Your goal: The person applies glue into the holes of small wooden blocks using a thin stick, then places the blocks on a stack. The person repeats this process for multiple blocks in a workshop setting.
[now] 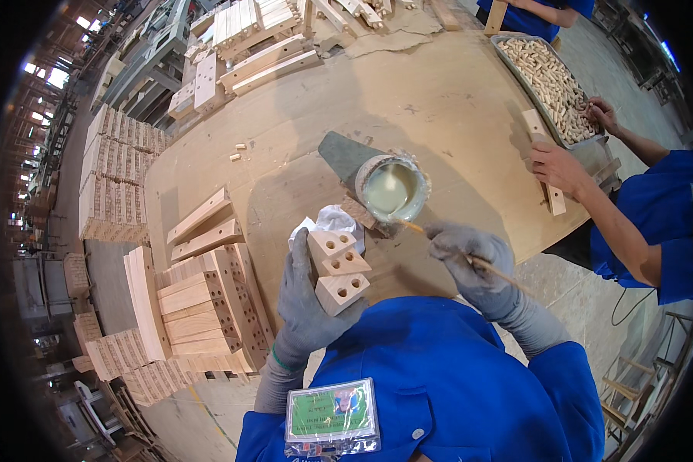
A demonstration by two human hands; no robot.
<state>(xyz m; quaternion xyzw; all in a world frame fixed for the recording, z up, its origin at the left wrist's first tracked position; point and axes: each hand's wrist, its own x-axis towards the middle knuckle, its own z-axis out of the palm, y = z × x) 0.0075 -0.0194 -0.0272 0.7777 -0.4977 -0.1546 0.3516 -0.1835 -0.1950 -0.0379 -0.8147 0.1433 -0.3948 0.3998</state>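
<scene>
My left hand (pixel 296 304), in a grey glove, is closed around three wooden pieces (pixel 343 266) stacked together, their ends with paired drilled holes turned up. In my gloved right hand (pixel 476 266) a thin wooden stick (pixel 504 277) is gripped. Its tip reaches the near rim of a round pot (pixel 423 196) that holds a pale, creamy liquid (pixel 386 190). A crumpled white cloth (pixel 340 219) lies just beyond the wooden pieces, beside the pot. The lower parts of those pieces are hidden by my left hand.
Drilled wooden pieces (pixel 192 308) are stacked on the left of the table (pixel 285 146), near two loose dowels (pixel 236 156). More timber (pixel 266 61) lies at the far edge. At right, a co-worker's hand (pixel 560 165) holds a wooden bar beside a tray (pixel 508 54) of dowels.
</scene>
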